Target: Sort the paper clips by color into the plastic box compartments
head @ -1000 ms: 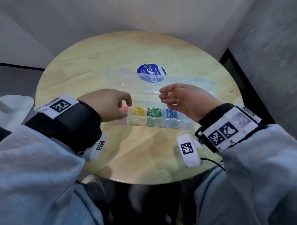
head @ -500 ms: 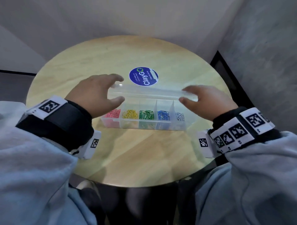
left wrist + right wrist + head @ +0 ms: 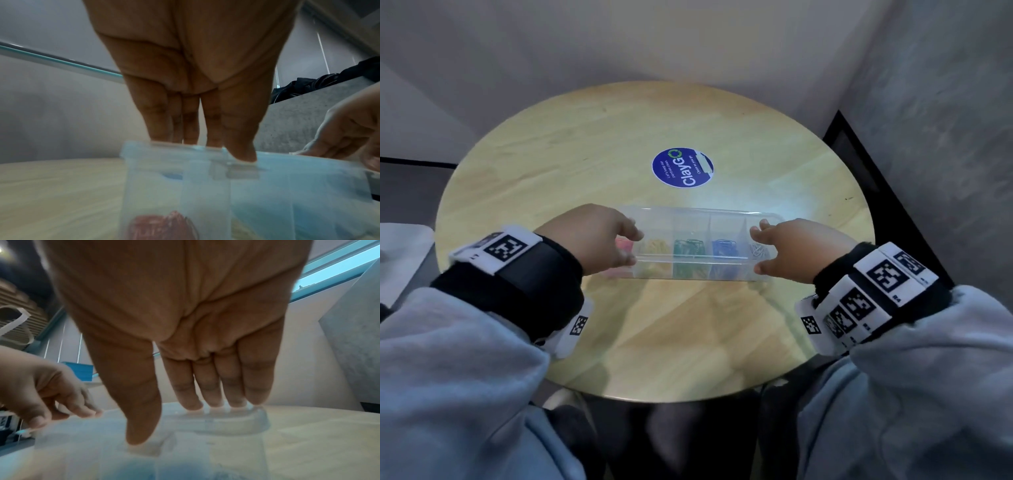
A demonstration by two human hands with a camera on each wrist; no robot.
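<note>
Worktop (image 3: 551, 164), round, pale wood, carries a blue round sticker (image 3: 683, 167) beyond the box. Plastic box (image 3: 698, 251), clear, long, lies crosswise near the front middle of the worktop, lid down over the compartments. Through the lid the paper clips (image 3: 690, 247) show sorted by colour, one lot per compartment: pink at the left end, then yellow, green, blue, and silver at the right end. No loose clips seen on the wood.

Left hand (image 3: 594, 245) at the box's left end: fingers on the far edge of the lid, thumb on the near front edge, grip spanning the lid's depth and pressing down. Right hand (image 3: 796, 248) mirrors this at the right end, fingers on the far rim, thumb at the near corner. Both grips medium-wide, closed around the box ends rather than pinching any clip. The wrist views confirm fingertips touching the lid; whether the latches have caught cannot be told.

Judgement: sorting looks complete; closing is the step in hand.

Risks: uneven pressure may leave one end unlatched; a clip riding over a divider could jam the lid; a push off-centre could slide the box across the smooth wood and mix colours.
</note>
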